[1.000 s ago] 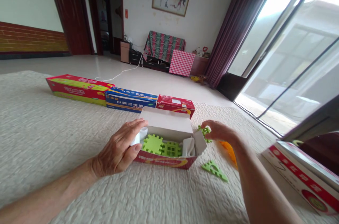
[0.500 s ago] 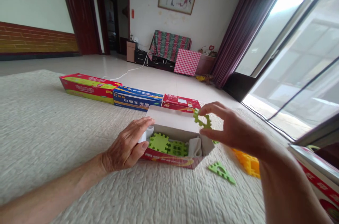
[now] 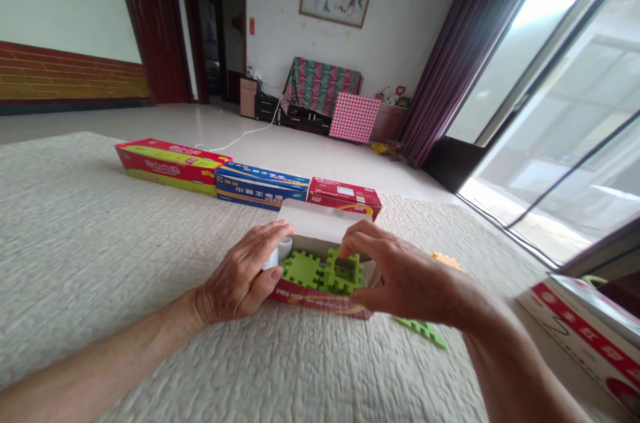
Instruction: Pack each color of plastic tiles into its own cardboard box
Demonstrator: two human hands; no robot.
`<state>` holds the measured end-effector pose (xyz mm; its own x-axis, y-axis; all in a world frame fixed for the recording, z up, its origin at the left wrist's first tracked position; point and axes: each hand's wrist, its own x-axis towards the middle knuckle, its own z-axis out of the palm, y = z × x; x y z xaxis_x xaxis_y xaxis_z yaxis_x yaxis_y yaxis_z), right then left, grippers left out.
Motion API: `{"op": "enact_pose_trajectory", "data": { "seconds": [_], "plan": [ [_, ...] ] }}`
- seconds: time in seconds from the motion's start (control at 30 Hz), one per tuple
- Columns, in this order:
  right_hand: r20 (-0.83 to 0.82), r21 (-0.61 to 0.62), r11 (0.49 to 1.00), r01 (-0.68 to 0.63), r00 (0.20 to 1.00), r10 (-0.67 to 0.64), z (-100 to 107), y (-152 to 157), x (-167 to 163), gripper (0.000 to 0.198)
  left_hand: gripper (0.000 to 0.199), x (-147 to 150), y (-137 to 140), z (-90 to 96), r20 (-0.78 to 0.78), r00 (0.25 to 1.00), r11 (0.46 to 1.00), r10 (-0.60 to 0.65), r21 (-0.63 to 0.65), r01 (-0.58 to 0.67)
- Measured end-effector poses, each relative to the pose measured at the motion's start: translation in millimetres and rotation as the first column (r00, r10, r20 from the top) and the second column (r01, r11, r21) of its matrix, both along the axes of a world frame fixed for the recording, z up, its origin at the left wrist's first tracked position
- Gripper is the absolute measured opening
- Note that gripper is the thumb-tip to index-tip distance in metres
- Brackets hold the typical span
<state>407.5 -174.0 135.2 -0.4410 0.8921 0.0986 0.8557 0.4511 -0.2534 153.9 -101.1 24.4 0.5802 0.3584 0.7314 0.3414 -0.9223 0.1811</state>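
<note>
An open red cardboard box (image 3: 320, 302) stands on the pale quilted mat, its white inside lid (image 3: 325, 218) tipped back. My left hand (image 3: 243, 270) grips the box's left end between thumb and fingers, beside a white rounded item (image 3: 285, 248). Inside lies a flat green toothed building piece (image 3: 302, 270). Just right of it, my right hand (image 3: 400, 270) holds a green open-framed building piece (image 3: 358, 274) low in the box, over another green piece that it largely covers. A green triangular toothed piece (image 3: 424, 328) rests on the mat, partly behind my right wrist.
Behind the box, a red-and-green box (image 3: 170, 166), a blue box (image 3: 260, 186) and a red box (image 3: 345, 195) stand in a row. An orange toothed piece (image 3: 447, 260) shows past my right forearm. A large white-and-red carton (image 3: 580, 336) is at the right.
My right hand has moved left and down, carrying the green framed piece from above the box's right end into the box. My left hand keeps its place.
</note>
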Motion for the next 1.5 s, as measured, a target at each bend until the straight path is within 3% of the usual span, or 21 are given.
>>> {"op": "enact_pose_trajectory", "data": {
  "seconds": [0.17, 0.3, 0.4, 0.47, 0.67, 1.07, 1.5],
  "plan": [
    [-0.011, 0.105, 0.994, 0.044, 0.999, -0.043, 11.4, -1.4, 19.4, 0.033, 0.054, -1.0, 0.4, -1.1, 0.000, 1.000, 1.000, -0.013, -0.006, 0.013],
    [-0.006, 0.212, 0.951, 0.225, 0.973, -0.229, 13.3, 14.8, 58.0, 0.023, 0.054, -0.5, 0.0, -1.0, 0.007, 1.000, 1.000, -0.019, -0.006, 0.019],
    [0.075, 0.174, 0.899, 0.403, 0.904, -0.420, -1.9, 32.4, 91.4, 0.022, 0.054, 0.2, -0.1, -0.2, 0.006, 1.000, 1.000, -0.012, 0.000, 0.012],
    [0.141, 0.095, 0.877, 0.471, 0.866, -0.480, -17.1, 42.6, 108.7, 0.024, 0.054, 0.1, 0.1, 0.2, 0.003, 1.000, 1.000, -0.011, 0.005, 0.011],
    [0.206, -0.097, 0.901, 0.422, 0.895, -0.396, -48.4, 57.7, 122.7, 0.045, 0.055, -1.3, 1.1, -0.3, 0.001, 1.000, 1.000, -0.017, 0.005, 0.017],
    [0.204, -0.076, 0.896, 0.437, 0.887, -0.415, -57.5, 62.7, 126.3, 0.031, 0.054, -0.2, 0.3, -0.1, 0.013, 1.000, 1.000, -0.012, 0.012, 0.012],
    [0.202, -0.145, 0.886, 0.440, 0.890, -0.409, -56.6, 59.5, 123.1, 0.022, 0.054, 0.7, 0.8, 0.2, 0.017, 1.000, 1.000, -0.019, 0.003, 0.019]
  ]
}}
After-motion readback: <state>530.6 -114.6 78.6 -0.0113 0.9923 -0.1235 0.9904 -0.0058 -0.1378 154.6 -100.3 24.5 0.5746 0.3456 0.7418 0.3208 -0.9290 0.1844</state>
